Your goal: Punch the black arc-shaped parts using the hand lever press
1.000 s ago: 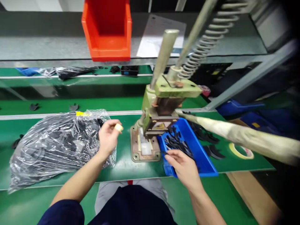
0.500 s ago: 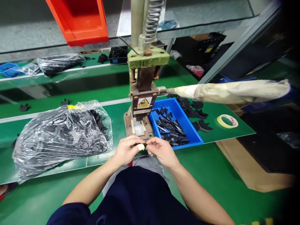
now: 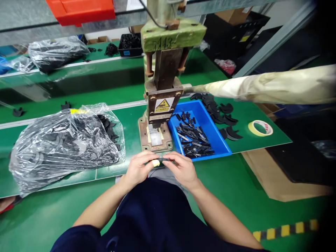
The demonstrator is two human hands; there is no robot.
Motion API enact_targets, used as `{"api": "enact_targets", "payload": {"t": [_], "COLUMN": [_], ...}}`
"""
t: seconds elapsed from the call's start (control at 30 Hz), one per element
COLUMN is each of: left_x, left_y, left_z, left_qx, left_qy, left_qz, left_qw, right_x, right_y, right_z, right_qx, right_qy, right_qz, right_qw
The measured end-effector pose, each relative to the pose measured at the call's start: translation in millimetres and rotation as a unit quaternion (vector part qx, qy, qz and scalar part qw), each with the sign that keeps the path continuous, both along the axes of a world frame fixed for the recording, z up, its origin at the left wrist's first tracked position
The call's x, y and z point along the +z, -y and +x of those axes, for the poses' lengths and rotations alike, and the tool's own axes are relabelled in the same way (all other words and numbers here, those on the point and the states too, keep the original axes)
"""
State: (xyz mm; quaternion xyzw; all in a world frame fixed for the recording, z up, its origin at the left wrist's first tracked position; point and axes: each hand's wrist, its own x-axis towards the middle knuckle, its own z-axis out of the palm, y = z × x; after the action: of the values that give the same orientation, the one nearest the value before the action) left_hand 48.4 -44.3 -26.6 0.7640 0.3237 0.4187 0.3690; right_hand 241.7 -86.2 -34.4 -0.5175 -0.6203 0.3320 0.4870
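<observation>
Together, left hand (image 3: 139, 168) and right hand (image 3: 183, 169) pinch a black strip (image 3: 163, 159) (yellow wrap (image 3: 155, 163) on left thumb), lever press (image 3: 166, 91) just beyond the fingertips.

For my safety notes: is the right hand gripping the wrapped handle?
No, the right hand and left hand hold a thin black part together.
</observation>
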Motion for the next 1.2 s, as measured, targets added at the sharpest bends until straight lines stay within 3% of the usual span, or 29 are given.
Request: {"api": "enact_targets", "payload": {"t": [0.37, 0.6, 0.7, 0.8, 1.0, 1.2], "left_x": [-8.3, -10.7, -10.6, -11.7, -6.3, 9.2], "left_y": [-1.3, -4.9, -2.6, 1.2, -12.8, -33.2], "left_z": [-0.6, -3.4, -1.4, 0.0, -11.0, -16.6], "left_qx": [-0.009, -0.012, -0.009, -0.004, -0.048, -0.182], "left_qy": [0.013, 0.031, 0.027, 0.013, 0.028, 0.006], "left_qz": [-0.004, 0.023, 0.051, 0.067, 0.011, -0.010], "left_qw": [1.000, 0.999, 0.998, 0.998, 0.998, 0.983], "right_x": [-5.6, -9.2, -16.6, -22.2, -19.1, -24.6], "right_y": [2.6, -3.6, -6.8, -9.6, -15.7, -17.7], "right_z": [-2.9, -3.8, -12.5, -22.6, -16.9, -9.4], "right_qx": [0.003, 0.016, 0.038, 0.072, 0.164, 0.244], "right_qy": [-0.025, -0.134, -0.234, -0.342, -0.451, -0.485], "right_qz": [-0.028, -0.144, -0.218, -0.280, -0.379, -0.455], "right_qw": [0.999, 0.980, 0.947, 0.894, 0.791, 0.706]}}
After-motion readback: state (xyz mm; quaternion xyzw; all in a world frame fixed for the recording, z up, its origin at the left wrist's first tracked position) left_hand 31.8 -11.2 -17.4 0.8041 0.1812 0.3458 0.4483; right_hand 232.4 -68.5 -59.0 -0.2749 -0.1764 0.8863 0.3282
